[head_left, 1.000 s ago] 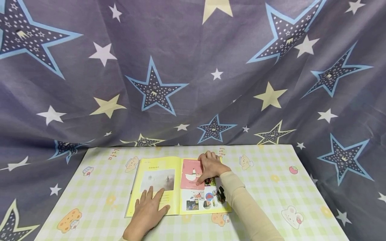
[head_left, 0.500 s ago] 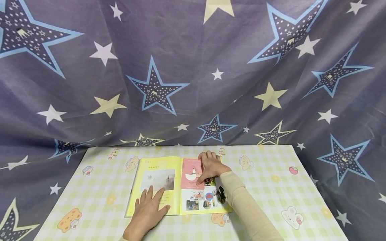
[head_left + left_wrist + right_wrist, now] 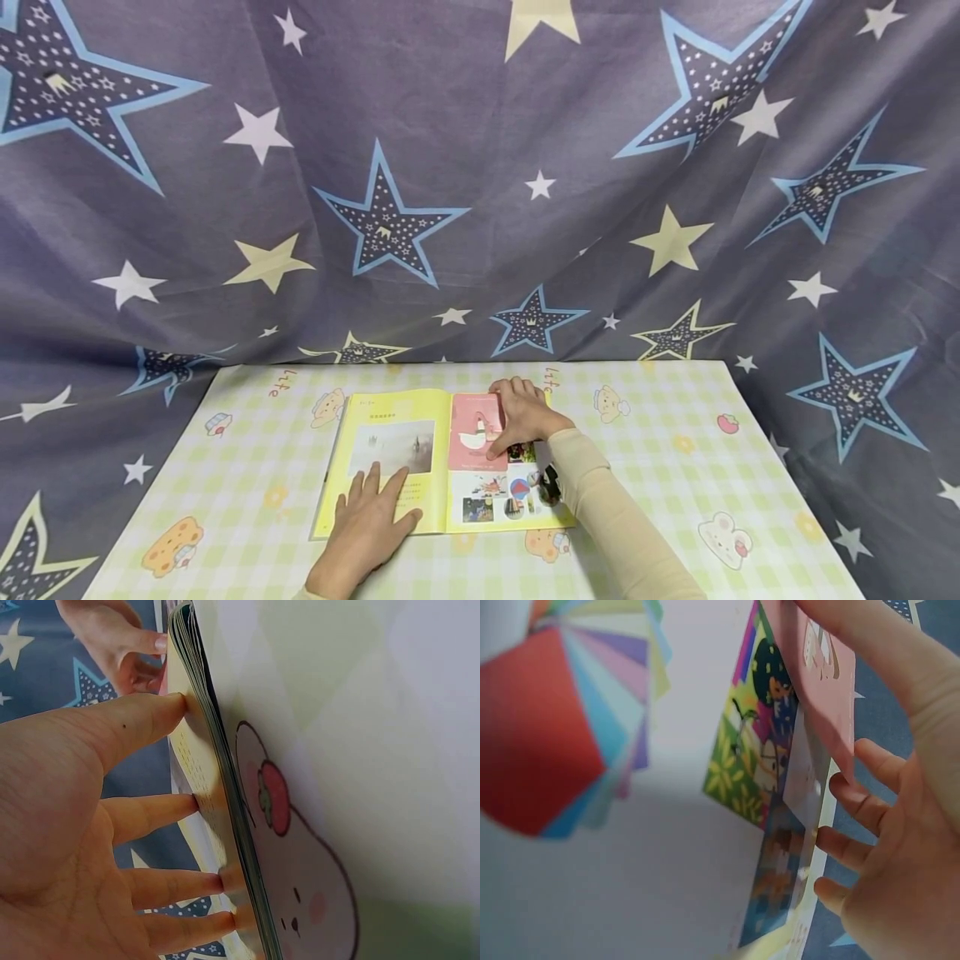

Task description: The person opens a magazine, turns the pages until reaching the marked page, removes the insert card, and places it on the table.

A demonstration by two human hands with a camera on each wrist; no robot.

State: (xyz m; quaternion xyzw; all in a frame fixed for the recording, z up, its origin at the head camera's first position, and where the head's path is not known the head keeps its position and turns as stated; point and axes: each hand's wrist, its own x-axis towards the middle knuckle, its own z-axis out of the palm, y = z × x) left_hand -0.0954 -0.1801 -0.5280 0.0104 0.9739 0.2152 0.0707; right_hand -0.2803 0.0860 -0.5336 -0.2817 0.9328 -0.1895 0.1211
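An open picture book (image 3: 337, 521) with yellow-edged pages lies on the table. My left hand (image 3: 367, 525) rests spread on the lower part of its left page, below a misty grey photo (image 3: 393, 446). In the left wrist view, the left hand's fingertips touch the page, and the book's stacked page edges (image 3: 229, 787) show beside them. Over the upper right page, my right hand (image 3: 525, 414) spans a pink picture (image 3: 468, 417) of a white goose, thumb on its lower part and fingers at the top. The right wrist view shows those fingers (image 3: 847, 847) spread along the page edge.
A pale green checked tablecloth (image 3: 660, 500) with printed cartoon animals covers the table. Behind and beside it hangs a dark star-patterned curtain (image 3: 480, 167). Several small printed pictures (image 3: 477, 510) fill the lower right page, partly under the right forearm (image 3: 622, 525).
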